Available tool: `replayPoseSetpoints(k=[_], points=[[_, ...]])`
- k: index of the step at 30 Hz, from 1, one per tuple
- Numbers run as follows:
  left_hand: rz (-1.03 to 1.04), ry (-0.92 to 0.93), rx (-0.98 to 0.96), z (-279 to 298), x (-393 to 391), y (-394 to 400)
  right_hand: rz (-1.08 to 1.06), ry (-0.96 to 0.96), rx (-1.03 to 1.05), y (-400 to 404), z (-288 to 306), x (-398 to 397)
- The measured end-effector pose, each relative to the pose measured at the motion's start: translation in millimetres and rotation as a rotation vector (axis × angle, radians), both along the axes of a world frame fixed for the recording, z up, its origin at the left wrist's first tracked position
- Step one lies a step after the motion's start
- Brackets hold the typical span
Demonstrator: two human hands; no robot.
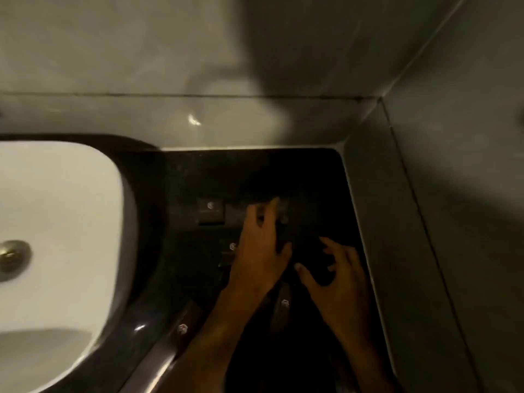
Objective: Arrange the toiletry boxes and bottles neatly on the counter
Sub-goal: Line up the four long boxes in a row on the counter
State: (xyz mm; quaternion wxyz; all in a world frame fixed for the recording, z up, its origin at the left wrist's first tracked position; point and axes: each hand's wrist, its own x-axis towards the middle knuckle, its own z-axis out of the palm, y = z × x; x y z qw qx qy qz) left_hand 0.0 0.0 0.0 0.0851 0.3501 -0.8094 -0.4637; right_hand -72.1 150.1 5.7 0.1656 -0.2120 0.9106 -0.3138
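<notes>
Toiletry boxes, dark and hard to separate from the black counter (181,177), lie in a loose cluster in the corner where I am working, and I read them mostly by the small pale logos on their tops. My left hand (259,251) reaches forward over the cluster with its fingers (272,208) spread apart, the tips resting on or just above a dark item at the far side; blur keeps me from telling whether they actually press on it. My right hand (338,282) sits just beside the left, fingers curled loosely around a dark rounded object (314,259) that may be a bottle, though I cannot tell whether they grip it or merely cup it. Left of my left fingertips, one square box (210,211) lies flat with its logo up, and a second box (234,215) touches its right edge. Another logo-marked box (226,248) shows partly beneath my left palm. Nearer to me, a long box (283,304) lies between my wrists, and another long box (184,324) lies tilted along the counter's front edge by my left forearm. A white sink (71,222) with a brass drain (12,258) fills the left side, and grey wall tiles (453,194) close in behind and to the right.
</notes>
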Motion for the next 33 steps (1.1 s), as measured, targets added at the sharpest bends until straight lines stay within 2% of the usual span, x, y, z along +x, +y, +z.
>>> replayPoseSetpoints(k=[5, 11, 15, 19, 21, 23, 27, 28, 29, 31, 33], points=[[0.092, -0.093, 0.062, -25, -15, 1, 0.121, -0.011, -0.028, -22, -28, -11], [0.109, -0.011, -0.014, -32, -5, 29, 0.099, 0.146, -0.076, -27, -40, -34], [0.127, -0.033, -0.032, -31, -7, 35, 0.149, 0.102, -0.007, -27, -44, -38], [0.249, -0.035, -0.069, 0, 21, 48, 0.008, 0.025, -0.034, 16, -8, -16], [0.305, -0.019, -0.109, 21, 55, 73, -0.071, -0.015, 0.022, 52, 8, 6], [0.255, -0.086, -0.136, 30, 89, 109, -0.119, -0.079, 0.098, 81, 11, 33], [0.08, -0.46, -0.055, 8, 117, 162, -0.073, -0.123, 0.203, 110, -10, 71], [0.041, -0.498, -0.039, 1, 117, 166, -0.075, -0.104, 0.21, 113, -13, 74], [0.008, -0.494, -0.02, -4, 117, 169, -0.087, -0.064, 0.203, 115, -15, 73], [0.092, -0.383, 0.061, -9, 111, 172, -0.104, 0.019, 0.16, 114, -15, 68], [0.137, -0.362, 0.081, -10, 101, 173, -0.091, 0.06, 0.147, 112, -15, 61]])
